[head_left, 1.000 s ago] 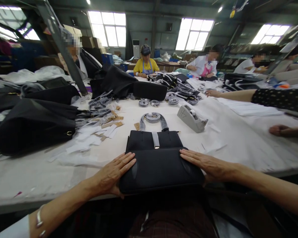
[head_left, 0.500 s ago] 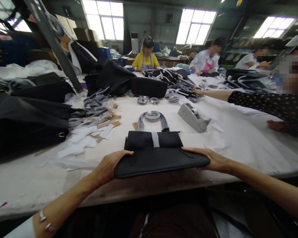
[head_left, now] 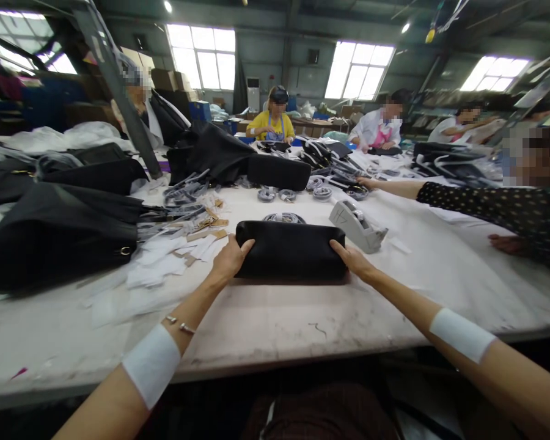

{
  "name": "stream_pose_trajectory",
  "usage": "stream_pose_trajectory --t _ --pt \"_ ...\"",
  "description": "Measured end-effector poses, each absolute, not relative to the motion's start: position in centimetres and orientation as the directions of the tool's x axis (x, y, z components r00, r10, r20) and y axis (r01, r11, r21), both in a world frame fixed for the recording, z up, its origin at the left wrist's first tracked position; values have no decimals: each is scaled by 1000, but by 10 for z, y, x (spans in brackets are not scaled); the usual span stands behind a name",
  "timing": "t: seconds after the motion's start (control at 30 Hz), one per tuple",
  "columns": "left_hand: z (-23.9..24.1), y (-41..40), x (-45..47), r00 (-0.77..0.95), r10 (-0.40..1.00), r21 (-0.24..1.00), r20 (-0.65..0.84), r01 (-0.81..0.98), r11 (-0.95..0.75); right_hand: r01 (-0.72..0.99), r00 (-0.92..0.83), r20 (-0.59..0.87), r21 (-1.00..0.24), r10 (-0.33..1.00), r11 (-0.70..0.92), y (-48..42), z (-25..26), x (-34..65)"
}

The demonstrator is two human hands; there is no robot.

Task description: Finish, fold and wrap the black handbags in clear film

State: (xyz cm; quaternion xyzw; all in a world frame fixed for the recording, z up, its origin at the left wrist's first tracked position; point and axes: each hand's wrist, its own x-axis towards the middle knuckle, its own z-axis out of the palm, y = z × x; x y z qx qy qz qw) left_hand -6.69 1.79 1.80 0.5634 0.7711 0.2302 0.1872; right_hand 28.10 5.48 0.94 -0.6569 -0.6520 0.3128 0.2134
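Observation:
A black handbag (head_left: 291, 252), folded into a flat oblong, is held between my two hands over the near part of the table. My left hand (head_left: 231, 258) grips its left end, thumb on the near face. At the other end, my right hand (head_left: 352, 259) is closed on it the same way. Behind the bag shows the top of a wrapped, coiled strap (head_left: 284, 217); the rest of the strap is hidden. A grey tape dispenser (head_left: 358, 226) stands just beyond my right hand.
Black bags (head_left: 68, 235) lie at left, beside loose white paper slips and brown tags (head_left: 211, 227). Another black folded bag (head_left: 278, 172) and several coiled straps (head_left: 321, 193) are farther back. At right, a co-worker's arm in a dotted sleeve (head_left: 467, 201) reaches over the white table (head_left: 275, 330).
My hands have moved the bag away from me and tipped it up. Its plain face now shows, hiding the flap with the white strip and most of the strap.

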Motion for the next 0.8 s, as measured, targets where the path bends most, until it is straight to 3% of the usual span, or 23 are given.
stream_pose_trajectory --t 0.07,0.2,0.53,0.63,0.73,0.8 --pt "21 23 -62 -316 947 500 -59 811 302 782 1 -117 -619 993 -74 59 8 280" --pt "28 25 -60 -313 942 448 -121 830 333 796 35 -129 -596 991 -106 64 13 274" --pt "14 -47 -64 -215 947 347 -239 892 290 821 -67 -410 -541 910 -184 22 4 296" --pt "18 -45 -56 -174 984 269 -36 947 178 880 -45 -412 -448 910 -159 26 2 295" --pt "18 -34 -50 110 961 128 255 981 -146 940 -34 -332 -331 943 -83 31 4 293" --pt "15 -28 -47 272 935 88 225 951 -298 969 -30 -172 -247 985 -13 30 5 291"
